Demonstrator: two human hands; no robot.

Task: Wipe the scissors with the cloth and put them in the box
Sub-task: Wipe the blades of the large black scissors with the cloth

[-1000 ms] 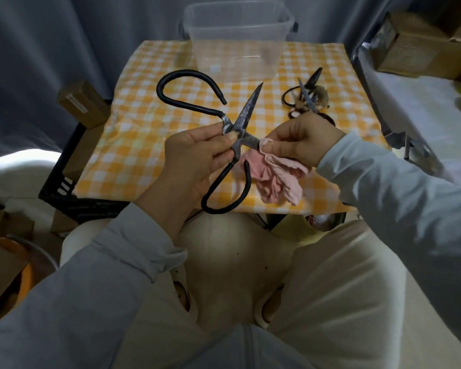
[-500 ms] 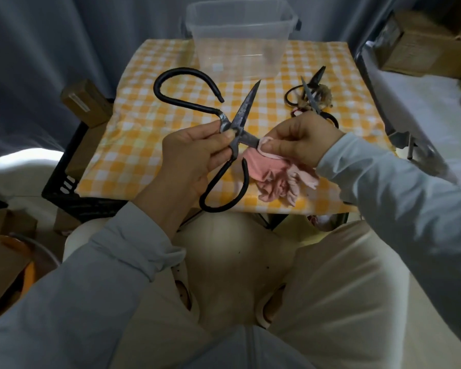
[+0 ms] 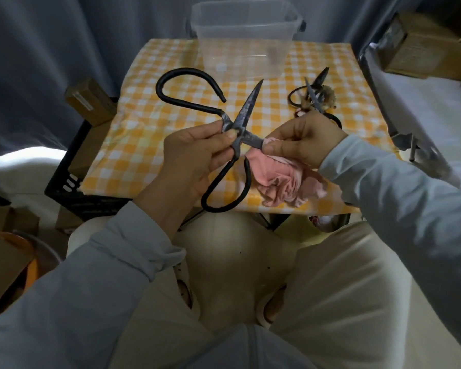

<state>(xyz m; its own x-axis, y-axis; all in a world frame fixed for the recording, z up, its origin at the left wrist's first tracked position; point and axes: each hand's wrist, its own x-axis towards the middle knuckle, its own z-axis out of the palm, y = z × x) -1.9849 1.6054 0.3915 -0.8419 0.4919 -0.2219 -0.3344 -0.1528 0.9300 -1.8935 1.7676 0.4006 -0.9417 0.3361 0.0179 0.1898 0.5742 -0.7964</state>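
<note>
Large black iron scissors [image 3: 246, 110] are spread wide above the near part of the table. My left hand [image 3: 194, 158] grips them at the pivot. One blade points up and away; the other runs right into a pink cloth [image 3: 282, 179]. My right hand [image 3: 304, 141] pinches that cloth around the blade, hiding its tip. The rest of the cloth hangs bunched below my fingers. A clear plastic box [image 3: 244, 38] stands at the table's far edge.
A small table with an orange-and-white checked cover [image 3: 149, 134] holds more dark scissors [image 3: 316, 99] at the right, behind my right hand. A black crate [image 3: 72, 187] and cardboard boxes [image 3: 91, 101] sit left of the table. More cardboard boxes [image 3: 423, 46] are at the right.
My right hand with the cloth has slid a little outward along the lower blade, away from the pivot. The scissors stay spread in my left hand.
</note>
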